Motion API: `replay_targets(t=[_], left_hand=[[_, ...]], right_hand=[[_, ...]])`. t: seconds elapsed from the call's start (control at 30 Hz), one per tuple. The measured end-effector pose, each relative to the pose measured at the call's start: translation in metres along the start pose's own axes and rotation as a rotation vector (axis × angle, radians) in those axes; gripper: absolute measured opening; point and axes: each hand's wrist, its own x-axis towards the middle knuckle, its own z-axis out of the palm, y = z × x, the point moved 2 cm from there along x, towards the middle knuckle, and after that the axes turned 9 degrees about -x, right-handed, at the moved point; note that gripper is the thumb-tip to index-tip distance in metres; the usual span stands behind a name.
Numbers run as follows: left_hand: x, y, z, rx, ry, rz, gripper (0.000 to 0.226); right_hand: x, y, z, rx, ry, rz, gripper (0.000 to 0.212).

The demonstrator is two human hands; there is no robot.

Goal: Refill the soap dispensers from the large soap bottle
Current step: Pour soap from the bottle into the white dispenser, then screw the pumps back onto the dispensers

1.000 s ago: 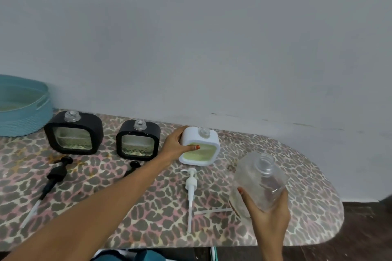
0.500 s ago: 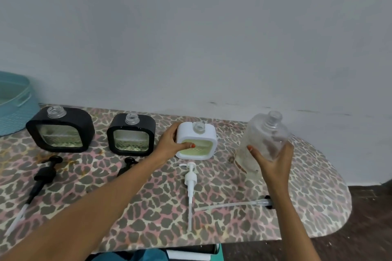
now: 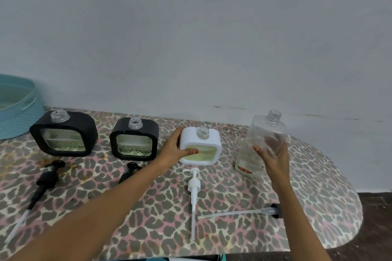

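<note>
Up and back went the large soap bottle [image 3: 265, 133]; it now stands straight at the right of the counter [image 3: 233, 207].
The right hand [image 3: 273, 157] wraps around it. The left hand [image 3: 174, 150] grips the open white soap dispenser [image 3: 201, 140]. The bottle looks almost empty, so pouring seems done. Next is probably screwing the white pump [image 3: 194, 184] back on.

The bottle [image 3: 261, 131] you hold is clear, glossy plastic. The white dispenser [image 3: 213, 137] has a smooth matt shell; the big black dispenser [image 3: 82, 123] and small black dispenser [image 3: 149, 128] look matt too, their clear windows embossed with diamonds. Your table [image 3: 318, 186] wears matt leopard-print cloth. The white pump [image 3: 194, 184] is smooth plastic, the basket [image 3: 19, 121] a ribbed teal weave, the wall [image 3: 191, 38] matt paint.
</note>
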Motion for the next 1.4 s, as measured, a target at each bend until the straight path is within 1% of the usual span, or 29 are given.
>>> replay_targets(t=[0.3, 0.4, 0.5, 0.6, 0.7, 0.8, 0.87, 0.93, 1.0, 1.07, 1.2, 1.3, 1.4], left_hand=[[-0.005, 0.006, 0.005, 0.017, 0.011, -0.009, 0.060], [-0.010, 0.015, 0.008, 0.065, 0.026, 0.008, 0.071], [-0.016, 0.025, 0.009, 0.134, 0.040, 0.046, 0.085], [-0.022, 0.034, 0.010, 0.169, 0.041, 0.074, 0.087], [-0.032, 0.044, 0.009, 0.207, 0.045, 0.117, 0.085], [-0.041, 0.052, 0.008, 0.261, 0.051, 0.167, 0.081], [-0.049, 0.056, 0.005, 0.268, 0.057, 0.183, 0.079], [-0.058, 0.061, 0.001, 0.278, 0.064, 0.195, 0.075], [-0.070, 0.067, -0.005, 0.272, 0.068, 0.208, 0.070], [-0.083, 0.072, -0.015, 0.273, 0.067, 0.216, 0.067], [-0.110, 0.082, -0.044, 0.329, 0.087, 0.223, 0.064], [-0.126, 0.089, -0.075, 0.343, 0.137, 0.225, 0.059], [-0.140, 0.097, -0.110, 0.339, 0.192, 0.232, 0.057]], right_hand=[[-0.010, 0.009, -0.008, 0.056, -0.054, 0.034, 0.072], [-0.010, 0.005, -0.010, 0.035, -0.056, 0.067, 0.071], [-0.012, 0.002, -0.010, 0.004, -0.048, 0.086, 0.079], [-0.017, -0.004, -0.014, -0.015, -0.019, 0.093, 0.086], [-0.022, -0.016, -0.020, -0.086, 0.066, 0.043, 0.091], [-0.034, -0.032, -0.027, -0.146, 0.215, -0.010, 0.084], [-0.044, -0.044, -0.030, -0.185, 0.314, -0.069, 0.072], [-0.055, -0.055, -0.029, -0.212, 0.348, -0.125, 0.059], [-0.068, -0.067, -0.020, -0.220, 0.311, -0.163, 0.047], [-0.082, -0.079, -0.005, -0.238, 0.242, -0.197, 0.039], [-0.108, -0.102, 0.039, -0.291, 0.088, -0.281, 0.040], [-0.125, -0.121, 0.076, -0.265, -0.023, -0.318, 0.037], [-0.140, -0.141, 0.115, -0.230, -0.128, -0.341, 0.039]])
